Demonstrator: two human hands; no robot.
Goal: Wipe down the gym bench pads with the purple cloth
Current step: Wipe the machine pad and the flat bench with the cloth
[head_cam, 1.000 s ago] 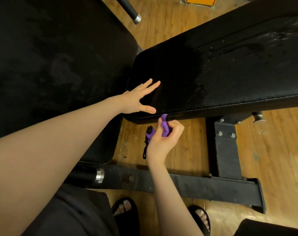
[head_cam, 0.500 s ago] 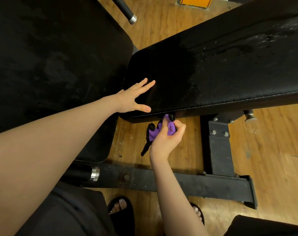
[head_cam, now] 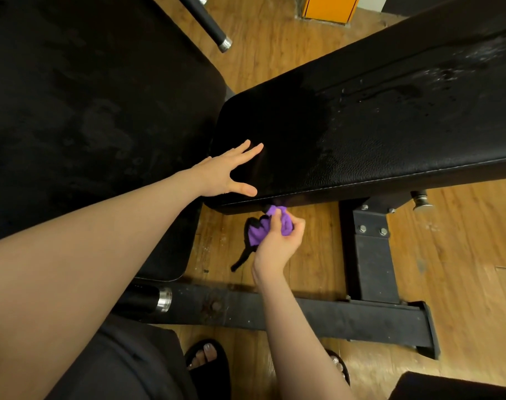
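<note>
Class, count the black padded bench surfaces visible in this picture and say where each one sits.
3: large pad on the left, long pad at centre-right under the left hand, and a corner of a third pad bottom right. Others may lie outside the view.

Grained black leatherette bench pad (head_cam: 390, 134), soft purple cloth (head_cam: 259, 232), matt metal frame (head_cam: 373, 264), glossy wood floor (head_cam: 462, 269)

Open wooden floor (head_cam: 462, 269) right of steel upright (head_cam: 371, 255); base bar (head_cam: 318, 316) blocks near side; narrow gap between pads

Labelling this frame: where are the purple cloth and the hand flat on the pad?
purple cloth (head_cam: 259, 233), head view, bunched fold left of the thumb.
left hand (head_cam: 221, 176), head view, back of the hand.
</note>
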